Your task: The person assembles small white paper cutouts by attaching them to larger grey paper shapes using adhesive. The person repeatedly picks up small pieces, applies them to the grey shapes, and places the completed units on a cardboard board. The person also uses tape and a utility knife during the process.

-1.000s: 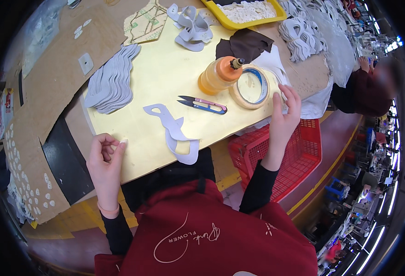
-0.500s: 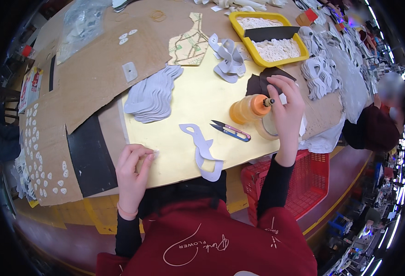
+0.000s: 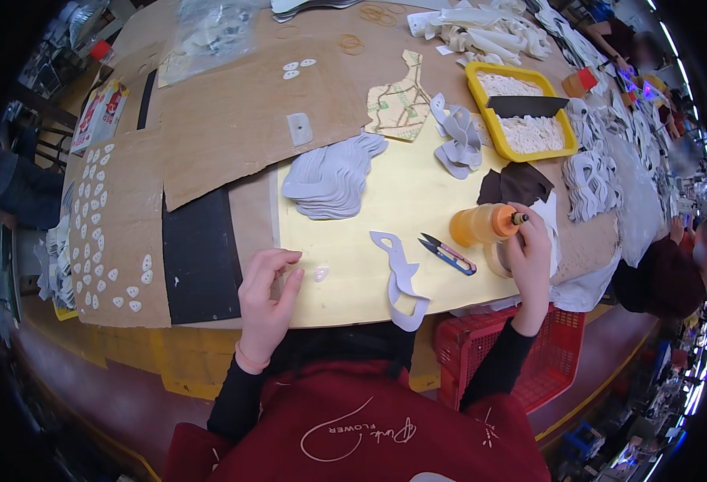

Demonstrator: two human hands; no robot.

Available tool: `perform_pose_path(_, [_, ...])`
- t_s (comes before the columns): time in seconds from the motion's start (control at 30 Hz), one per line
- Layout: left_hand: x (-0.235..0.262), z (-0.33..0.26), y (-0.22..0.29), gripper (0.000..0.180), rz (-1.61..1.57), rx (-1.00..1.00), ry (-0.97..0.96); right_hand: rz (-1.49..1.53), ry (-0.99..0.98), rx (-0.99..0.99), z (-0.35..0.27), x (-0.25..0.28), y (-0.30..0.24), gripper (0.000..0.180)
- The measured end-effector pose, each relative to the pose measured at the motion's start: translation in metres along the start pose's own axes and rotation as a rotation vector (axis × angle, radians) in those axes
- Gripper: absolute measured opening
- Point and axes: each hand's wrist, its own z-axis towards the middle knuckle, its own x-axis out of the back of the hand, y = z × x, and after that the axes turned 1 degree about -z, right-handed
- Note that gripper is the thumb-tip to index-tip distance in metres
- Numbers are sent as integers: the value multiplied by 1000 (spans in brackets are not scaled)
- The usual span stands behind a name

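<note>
My left hand [image 3: 267,304] is just above the near edge of the pale yellow sheet [image 3: 329,301], thumb and fingers apart and nothing in them. A small whitish piece [image 3: 321,274] lies on the sheet beside its fingertips. My right hand [image 3: 533,255] curls its thumb and fingers round the cap end of an orange squeeze bottle [image 3: 472,226]. The bottle leans over a round roll [image 3: 498,260], partly hidden by bottle and hand. Left of the bottle lie thread snips [image 3: 448,254], then a light grey curved cutout [image 3: 402,277] with openings.
A stack of grey cutouts [image 3: 333,181] sits at the sheet's far left. Dark brown scraps [image 3: 516,184] lie behind the bottle, near a yellow tray [image 3: 572,145] of small white pieces. Cardboard [image 3: 120,233] with several white pieces covers the left. A red basket [image 3: 482,341] stands below the table edge.
The whole view has shifted. My left fingers have come away from the small whitish piece, which now lies apart on the sheet. My right hand has lowered and closed in round the bottle's cap end.
</note>
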Motion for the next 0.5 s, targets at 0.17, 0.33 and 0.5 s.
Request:
perform_pose_path(0.17, [-2, 1, 1, 15, -28, -22, 14, -99, -25, -12, -24, 5, -9, 37])
perform_pose_path(0.33, [-7, 0, 5, 11, -32, -74, -10, -41, 58, -63, -43, -12, -15, 41])
perform_pose_path(0.5, [-10, -3, 14, 10, -66, -78, -40, -2, 253, -242, -64, -16, -14, 25])
